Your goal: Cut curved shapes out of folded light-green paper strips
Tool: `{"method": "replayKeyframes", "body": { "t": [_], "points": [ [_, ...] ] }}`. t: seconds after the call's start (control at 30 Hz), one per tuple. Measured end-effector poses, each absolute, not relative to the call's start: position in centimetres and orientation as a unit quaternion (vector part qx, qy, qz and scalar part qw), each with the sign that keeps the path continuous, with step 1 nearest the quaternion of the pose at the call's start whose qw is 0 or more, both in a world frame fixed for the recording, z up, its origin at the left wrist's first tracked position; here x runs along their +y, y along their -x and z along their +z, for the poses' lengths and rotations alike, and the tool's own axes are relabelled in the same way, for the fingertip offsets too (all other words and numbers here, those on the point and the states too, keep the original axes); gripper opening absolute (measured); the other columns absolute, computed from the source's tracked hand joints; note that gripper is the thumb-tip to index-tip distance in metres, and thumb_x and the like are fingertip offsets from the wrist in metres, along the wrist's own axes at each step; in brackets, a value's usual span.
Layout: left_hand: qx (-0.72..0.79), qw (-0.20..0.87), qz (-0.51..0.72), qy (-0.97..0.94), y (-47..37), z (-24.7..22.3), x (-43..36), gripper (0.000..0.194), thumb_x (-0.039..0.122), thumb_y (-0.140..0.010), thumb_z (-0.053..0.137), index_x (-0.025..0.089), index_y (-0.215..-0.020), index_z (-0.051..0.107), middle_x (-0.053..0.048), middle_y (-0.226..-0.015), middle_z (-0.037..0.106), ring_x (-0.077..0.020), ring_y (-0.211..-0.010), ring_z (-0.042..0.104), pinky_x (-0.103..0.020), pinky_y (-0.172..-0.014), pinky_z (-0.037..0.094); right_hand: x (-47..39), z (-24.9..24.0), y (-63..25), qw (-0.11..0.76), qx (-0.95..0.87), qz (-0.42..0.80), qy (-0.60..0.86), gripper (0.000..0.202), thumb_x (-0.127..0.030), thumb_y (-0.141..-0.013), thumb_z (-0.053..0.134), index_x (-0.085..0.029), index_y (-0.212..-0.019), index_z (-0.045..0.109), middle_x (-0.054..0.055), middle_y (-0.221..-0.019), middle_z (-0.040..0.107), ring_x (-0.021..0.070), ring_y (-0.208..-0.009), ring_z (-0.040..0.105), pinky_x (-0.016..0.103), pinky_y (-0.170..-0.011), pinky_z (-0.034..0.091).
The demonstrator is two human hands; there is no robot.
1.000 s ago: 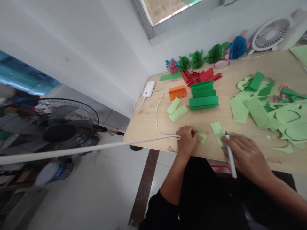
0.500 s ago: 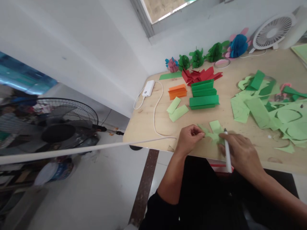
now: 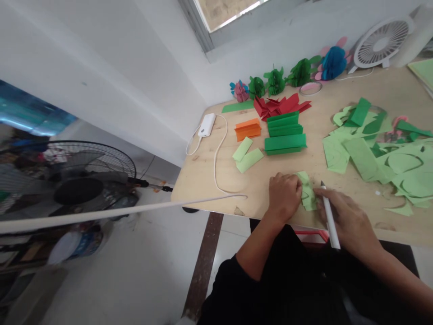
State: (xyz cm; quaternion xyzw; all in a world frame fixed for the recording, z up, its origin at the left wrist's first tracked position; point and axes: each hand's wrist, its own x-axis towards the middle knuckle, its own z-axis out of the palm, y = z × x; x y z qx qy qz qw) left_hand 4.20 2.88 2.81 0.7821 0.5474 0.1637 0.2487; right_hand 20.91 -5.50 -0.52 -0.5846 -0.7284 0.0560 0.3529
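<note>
A strip of light green paper (image 3: 306,193) with a curved drawn outline lies near the table's front edge. My left hand (image 3: 285,195) is at its left side, fingers curled and closed on that edge; the fingertips are partly hidden. On the other side, my right hand (image 3: 352,219) is closed around a white marker (image 3: 330,217), its dark tip pointing away from me, beside the strip. Light green paper pieces (image 3: 248,159) lie farther left. Beyond them are folded orange paper (image 3: 248,129), folded green paper (image 3: 285,143) and folded red paper (image 3: 282,106).
Green paper scraps (image 3: 402,169) spread over the table's right side. Paper figures (image 3: 275,81) line the wall, with a small white fan (image 3: 380,45) at their right. A white power bank (image 3: 207,125) and its cable lie left. A large floor fan (image 3: 79,180) stands beside the table.
My left hand has moved right, from holding a loose paper piece to the left edge of the strip. The loose piece no longer shows separately. The marker has shifted slightly right.
</note>
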Motion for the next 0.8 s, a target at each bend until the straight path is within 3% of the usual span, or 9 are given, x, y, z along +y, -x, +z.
{"method": "replayKeyframes", "body": {
  "t": [0.17,0.33,0.43,0.8],
  "points": [
    [0.543,0.174,0.157,-0.806,-3.9,2.0,1.7,0.006,0.023,-0.097,0.067,0.023,-0.095,0.073,-0.004,-0.098,0.075,-0.0251,-0.102,0.062,-0.041,-0.091,0.048,-5.4,-0.7,-20.7,0.355,-0.764,0.006,0.540,0.032,-0.023,-0.095,0.056,-0.025,-0.126,0.063,0.008,-0.110,0.076,0.0247,-0.100,0.073,0.041,-0.087,0.056],
    [0.525,0.099,0.188,-0.824,-3.2,1.0,-0.3,0.011,0.028,-0.100,0.065,0.022,-0.102,0.074,-0.005,-0.103,0.074,-0.0236,-0.100,0.062,-0.039,-0.088,0.049,-5.2,-0.8,-20.8,0.348,-0.789,-0.017,0.506,0.036,-0.019,-0.095,0.056,-0.022,-0.131,0.061,0.009,-0.111,0.076,0.0244,-0.103,0.072,0.039,-0.089,0.054],
    [0.491,0.057,0.233,-0.838,-2.7,0.5,-1.2,0.015,0.030,-0.100,0.066,0.022,-0.110,0.073,-0.006,-0.117,0.075,-0.0225,-0.108,0.063,-0.038,-0.094,0.050,-5.3,-0.9,-20.9,0.342,-0.799,-0.025,0.494,0.038,-0.020,-0.096,0.055,-0.021,-0.134,0.059,0.010,-0.112,0.076,0.0252,-0.105,0.071,0.040,-0.091,0.053],
    [0.463,0.033,0.214,-0.860,-2.5,0.1,-1.6,0.021,0.030,-0.104,0.059,0.021,-0.117,0.073,-0.005,-0.127,0.076,-0.0238,-0.119,0.063,-0.041,-0.098,0.049,-5.4,-1.1,-21.5,0.325,-0.817,-0.006,0.476,0.044,-0.021,-0.095,0.056,-0.023,-0.139,0.059,0.011,-0.112,0.077,0.0283,-0.109,0.071,0.044,-0.092,0.054]
  ]
}}
